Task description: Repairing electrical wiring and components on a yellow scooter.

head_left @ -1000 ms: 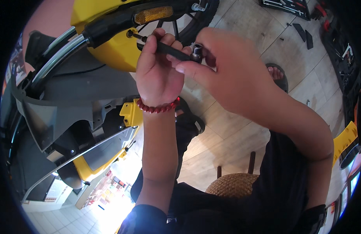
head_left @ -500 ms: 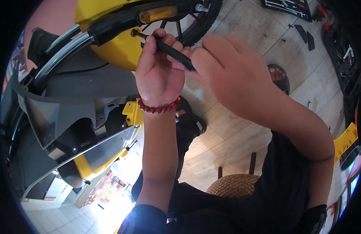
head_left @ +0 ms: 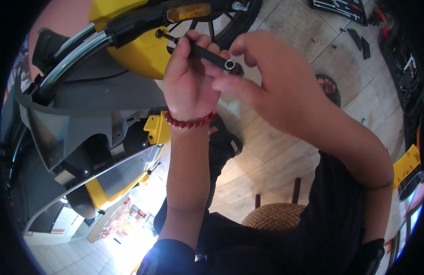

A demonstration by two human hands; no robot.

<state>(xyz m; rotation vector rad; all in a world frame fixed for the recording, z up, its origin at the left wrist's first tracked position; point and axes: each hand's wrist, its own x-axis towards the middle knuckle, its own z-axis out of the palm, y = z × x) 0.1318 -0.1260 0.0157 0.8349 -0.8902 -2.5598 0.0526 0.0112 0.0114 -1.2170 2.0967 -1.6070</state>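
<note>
My left hand [head_left: 188, 85], palm up with a red bead bracelet at the wrist, has its fingers curled round a black-handled screwdriver [head_left: 209, 56]. The tool slants down to the right. Its thin tip meets a dark fastener hole in the yellow fender [head_left: 141, 59], beside the front fork [head_left: 79, 59]. A silver ring shows at the handle's outer end. Close to that end is my right hand [head_left: 280, 82], open, thumb and forefinger apart on either side of it; whether a fingertip touches it I cannot tell.
Above the fender are an amber reflector [head_left: 189, 13] and a black-tyred wheel [head_left: 248, 27]. Grey body panels [head_left: 69, 133] fill the left. Tool cases [head_left: 338, 9] and two black strips [head_left: 358, 43] lie on the tiled floor. A woven stool [head_left: 274, 216] is below me.
My right hand has loosened from the screwdriver's end and spread its fingers, baring the silver ring. My left hand keeps its hold, shifted slightly right.
</note>
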